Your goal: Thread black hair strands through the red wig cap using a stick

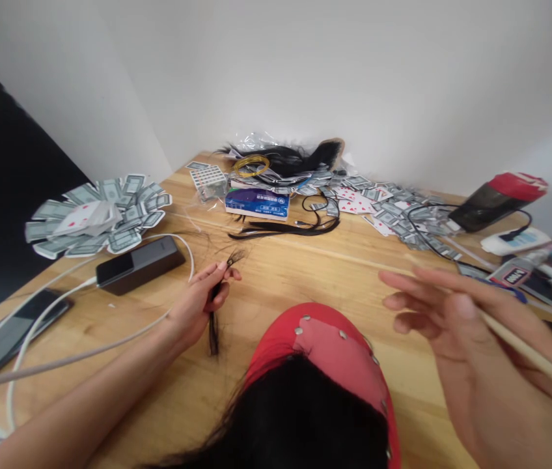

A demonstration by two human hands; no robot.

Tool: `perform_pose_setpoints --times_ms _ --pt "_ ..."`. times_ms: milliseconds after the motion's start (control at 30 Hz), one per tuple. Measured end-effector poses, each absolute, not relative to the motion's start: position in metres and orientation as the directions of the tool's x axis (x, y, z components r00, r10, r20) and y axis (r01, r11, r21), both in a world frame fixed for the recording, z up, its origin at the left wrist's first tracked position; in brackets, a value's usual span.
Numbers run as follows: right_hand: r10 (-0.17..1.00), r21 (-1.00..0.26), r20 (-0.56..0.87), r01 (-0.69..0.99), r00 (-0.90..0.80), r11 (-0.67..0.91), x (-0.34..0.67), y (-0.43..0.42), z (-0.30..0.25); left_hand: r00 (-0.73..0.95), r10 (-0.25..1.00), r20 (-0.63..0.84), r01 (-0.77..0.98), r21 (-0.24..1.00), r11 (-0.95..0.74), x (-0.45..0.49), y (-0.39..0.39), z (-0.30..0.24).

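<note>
My left hand (212,296) is closed around a thin lock of black hair (213,332), whose looped end sticks out above the fingers. On the right, my right hand (471,345) grips a slender pale stick-like tool (524,348) between thumb and fingers; its working tip is blurred. Between the hands, close to me, stands a red wig head (276,335). A pinkish piece of net (334,355) is pinned over it with several silver pins, and black hair (315,410) covers its near side. Neither hand touches the head.
At the back are a blue-and-white box (257,203), loose black hair strands (280,228) and scattered playing cards (398,215). Left lie a fanned card pile (97,218), a black power bank (140,264), a phone (17,329) and white cables (110,346). A dark red-topped pouch (498,200) lies right.
</note>
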State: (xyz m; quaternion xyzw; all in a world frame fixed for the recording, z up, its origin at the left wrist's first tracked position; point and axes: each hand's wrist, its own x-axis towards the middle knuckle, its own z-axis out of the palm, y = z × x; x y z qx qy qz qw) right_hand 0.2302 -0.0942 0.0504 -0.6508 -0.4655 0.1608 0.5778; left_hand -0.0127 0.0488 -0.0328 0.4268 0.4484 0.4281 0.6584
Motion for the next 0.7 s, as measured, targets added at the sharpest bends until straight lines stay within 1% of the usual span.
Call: perform_pose_setpoints --times_ms 33,67,133,200,233,333,400,467,533,567,633,700 --pt "0.776 -0.854 0.373 0.514 0.509 0.073 0.234 -0.096 0.054 0.239 0.944 -0.227 -0.181 0.945 0.273 -0.012 0.048 -0.032" --pt "0.776 -0.789 0.423 0.611 0.468 0.061 0.236 -0.098 0.058 0.249 0.941 -0.23 -0.179 0.944 0.278 -0.012 0.047 -0.032" --pt "0.83 -0.623 0.487 0.774 0.271 0.113 0.236 -0.101 0.062 0.271 0.932 -0.24 -0.168 0.942 0.292 -0.01 0.044 -0.032" --pt "0.878 -0.495 0.478 0.835 0.03 0.241 0.229 -0.103 0.061 0.29 0.924 -0.251 -0.151 0.941 0.303 -0.01 0.042 -0.032" --pt "0.88 -0.452 0.471 0.842 -0.056 0.295 0.223 -0.104 0.059 0.296 0.921 -0.254 -0.144 0.941 0.306 -0.009 0.041 -0.033" --pt "0.859 -0.323 0.482 0.877 -0.173 0.357 0.202 -0.104 0.047 0.314 0.912 -0.264 -0.122 0.941 0.315 -0.009 0.04 -0.034" --pt "0.844 -0.275 0.495 0.884 -0.208 0.379 0.189 -0.102 0.038 0.322 0.908 -0.267 -0.114 0.941 0.318 -0.008 0.039 -0.035" --pt "0.835 -0.292 0.498 0.862 -0.233 0.415 0.181 -0.099 0.03 0.329 0.906 -0.267 -0.11 0.942 0.317 -0.008 0.038 -0.035" --pt "0.796 -0.307 0.509 0.795 -0.328 0.524 0.176 -0.096 0.022 0.334 0.904 -0.266 -0.106 0.943 0.316 -0.007 0.038 -0.036" --pt "0.759 -0.288 0.511 0.752 -0.403 0.593 0.173 -0.096 0.018 0.337 0.903 -0.266 -0.103 0.943 0.316 -0.007 0.038 -0.036" --pt "0.643 -0.19 0.535 0.664 -0.548 0.723 0.168 -0.101 0.007 0.343 0.9 -0.268 -0.096 0.944 0.317 -0.007 0.038 -0.037" --pt "0.604 -0.116 0.486 0.638 -0.632 0.761 0.159 -0.112 -0.002 0.35 0.896 -0.272 -0.086 0.943 0.32 -0.008 0.038 -0.036"
